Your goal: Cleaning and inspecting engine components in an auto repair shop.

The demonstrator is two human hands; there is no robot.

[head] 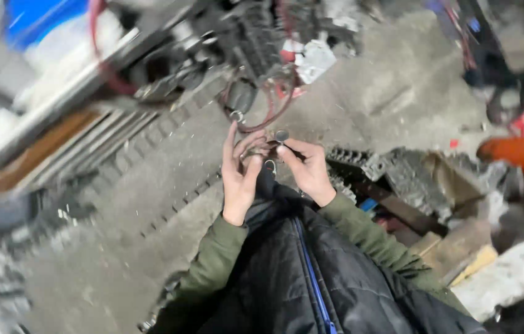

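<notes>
My left hand (240,173) and my right hand (305,168) meet in front of my chest, fingers pinched together around a small dark part with metal rings (271,151). A small round metal disc (281,135) sits at my right fingertips. A dark red cable (271,105) with a ring terminal (236,115) loops down from the machine above to just over my left fingertips. I cannot tell exactly how the small part is held; the frame is blurred. Both arms wear green sleeves under a black padded vest (311,272).
A dark engine-like machine (237,43) sits at the top on a metal frame (89,86). Grey cast metal parts (410,176) and wood blocks (460,247) lie on the right. An orange object (515,154) lies far right. The floor is dusty concrete (386,93).
</notes>
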